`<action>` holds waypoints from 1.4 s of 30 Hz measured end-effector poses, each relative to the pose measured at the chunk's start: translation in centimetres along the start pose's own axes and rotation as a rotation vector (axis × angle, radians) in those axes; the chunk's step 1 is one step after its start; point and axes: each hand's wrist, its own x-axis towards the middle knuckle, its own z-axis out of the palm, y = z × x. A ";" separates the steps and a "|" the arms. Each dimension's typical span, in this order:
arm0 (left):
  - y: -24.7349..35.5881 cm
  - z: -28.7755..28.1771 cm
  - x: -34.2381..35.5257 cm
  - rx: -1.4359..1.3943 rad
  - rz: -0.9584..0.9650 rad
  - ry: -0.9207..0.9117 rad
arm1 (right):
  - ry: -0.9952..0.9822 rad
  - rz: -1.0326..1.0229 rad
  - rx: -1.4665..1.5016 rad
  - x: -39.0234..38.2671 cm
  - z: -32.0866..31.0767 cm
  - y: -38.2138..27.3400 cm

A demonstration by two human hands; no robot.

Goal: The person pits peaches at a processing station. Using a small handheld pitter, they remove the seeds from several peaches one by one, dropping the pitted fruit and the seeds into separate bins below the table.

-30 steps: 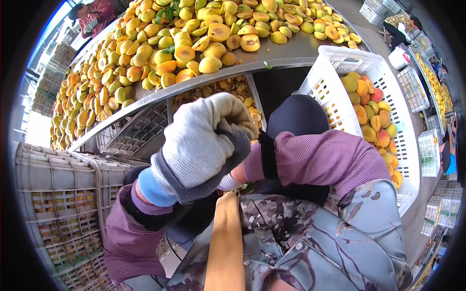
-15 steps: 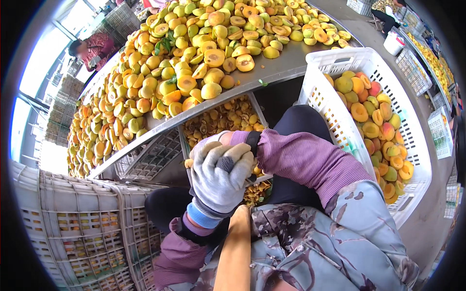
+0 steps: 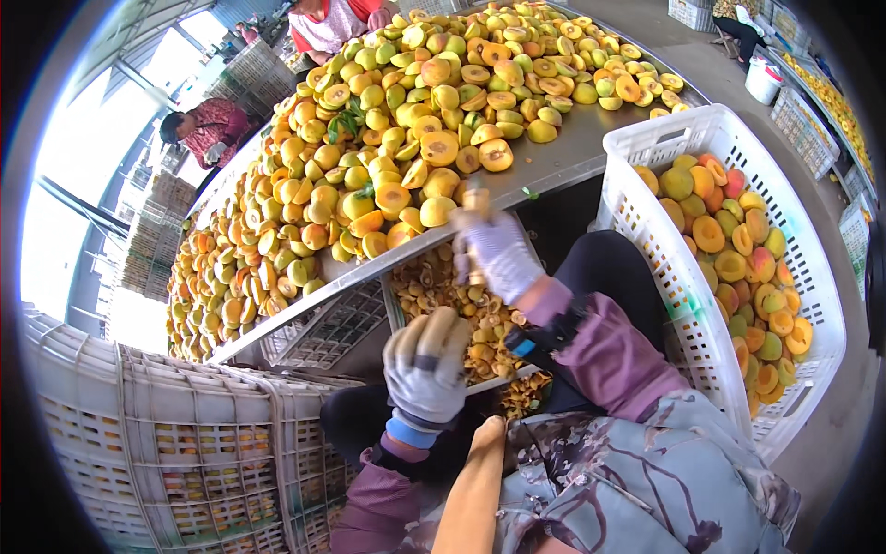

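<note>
My left hand (image 3: pixel 427 369), in a whitish-grey work glove, is held over my lap with its fingers curled inward. Whatever lies inside them is hidden. Further forward, my right hand (image 3: pixel 498 247), gloved and smeared by motion, is closed around a light wooden handle (image 3: pixel 477 205) near the metal table's front edge. Halved yellow-orange stone fruits (image 3: pixel 438 148) are heaped on the table just beyond it. Below both hands stands a crate of small fruit pieces and scraps (image 3: pixel 484 319).
A white plastic crate (image 3: pixel 669 268) of fruit halves stands at my right. Stacked grey-white crates (image 3: pixel 198 452) rise at my left. Across the metal table (image 3: pixel 563 148) are a person in red and white (image 3: pixel 328 23) and a person in patterned red (image 3: pixel 208 134).
My hands, together before, have come apart. The right has moved forward to the table edge with the wooden handle; the left stays over my lap. The view has shifted, showing more beyond the table.
</note>
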 end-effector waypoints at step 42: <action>-3.5 6.1 1.8 -1.375 -0.967 0.073 | -0.259 -0.498 -1.353 -5.4 -3.0 4.6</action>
